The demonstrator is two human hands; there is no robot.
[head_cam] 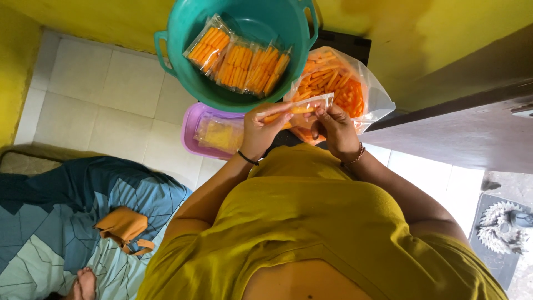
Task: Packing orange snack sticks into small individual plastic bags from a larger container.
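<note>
Fingertips of both my hands pinch one small clear packet [297, 107] of orange sticks, held flat just above my chest. My left hand [261, 130] clamps its left end with thumb and fingers closed on the plastic; my right hand [336, 129] nips the right end, fingers curled in tight on the top edge.

Just beyond the packet sits a big open clear bag [338, 83] full of loose orange sticks, its mouth slumped toward my right hand and nearly touching it. Left of that, a teal tub [183, 50] holds three filled packets [239, 61] laid side by side against its inner wall. Below the tub and overlapping its rim, a pink tray [191, 125] carries a flat stack of empty clear sleeves [219, 133], close by my left wrist.

Room is tight: yellow wall [422, 33] ahead, a dark wooden ledge [472, 128] hard on my right. Pale floor tiles [105, 94] lie open to the left, ending at a blue patterned mat [66, 216] with a tan pouch [125, 228] on it.
</note>
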